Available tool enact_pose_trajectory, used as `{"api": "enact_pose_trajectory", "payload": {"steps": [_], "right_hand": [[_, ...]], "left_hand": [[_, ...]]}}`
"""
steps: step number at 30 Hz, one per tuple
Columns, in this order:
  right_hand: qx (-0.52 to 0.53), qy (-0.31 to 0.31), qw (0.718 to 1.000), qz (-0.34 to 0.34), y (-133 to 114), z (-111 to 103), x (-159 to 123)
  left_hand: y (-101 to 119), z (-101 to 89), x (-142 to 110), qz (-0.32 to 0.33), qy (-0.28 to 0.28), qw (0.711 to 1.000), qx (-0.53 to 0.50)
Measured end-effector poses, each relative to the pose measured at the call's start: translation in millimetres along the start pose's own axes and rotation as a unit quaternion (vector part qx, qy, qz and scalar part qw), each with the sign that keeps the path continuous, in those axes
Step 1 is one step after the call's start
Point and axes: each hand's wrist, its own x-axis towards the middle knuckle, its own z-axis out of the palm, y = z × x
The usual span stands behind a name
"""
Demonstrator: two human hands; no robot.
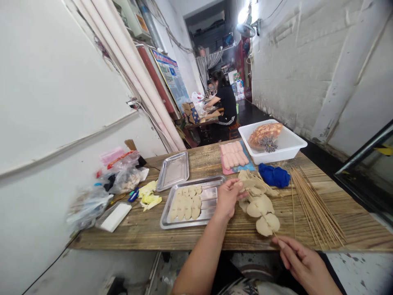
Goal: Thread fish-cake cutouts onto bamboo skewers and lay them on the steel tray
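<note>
My left hand point(227, 197) is closed in a pinch on the top of a skewer point(260, 207) threaded with flat beige slices. It hovers by the right edge of a metal tray point(211, 196) that holds several more beige slices point(186, 203). My right hand point(302, 262) pinches the lower end of the same skewer at the table's front edge. A small heap of filled skewers point(256, 183) lies just beyond the one I hold.
Bare bamboo sticks point(313, 205) fan out on the wooden table point(147, 229) at right, near a blue cloth point(274, 175). Behind are pink sausages point(233, 154), a white tub point(290, 143) of finished skewers, an empty tray point(174, 170), plastic bags point(123, 174). A person point(225, 104) sits far back.
</note>
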Motion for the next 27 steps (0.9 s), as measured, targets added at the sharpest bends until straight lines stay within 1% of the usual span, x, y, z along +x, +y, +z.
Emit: {"api": "enact_pose_trajectory", "payload": {"steps": [4, 12, 18, 27], "right_hand": [[-0.005, -0.003, 1.0, -0.007, 2.7, 0.7, 0.6], [-0.022, -0.007, 0.999, -0.033, 19.1, -1.5, 5.3], [-0.006, -0.019, 1.0, -0.018, 26.8, 0.6, 7.4], [-0.016, -0.011, 0.999, -0.035, 23.6, 3.3, 9.6]], "left_hand": [[1.1, 0.8, -0.8, 0.021, 0.016, 1.0, 0.001], [0.8, -0.9, 2.9, 0.001, 0.029, 0.999, -0.024], [4.0, 1.1, 3.6, -0.012, 0.049, 0.998, -0.027], [4.9, 4.6, 2.2, -0.016, 0.048, 0.998, -0.029]]}}
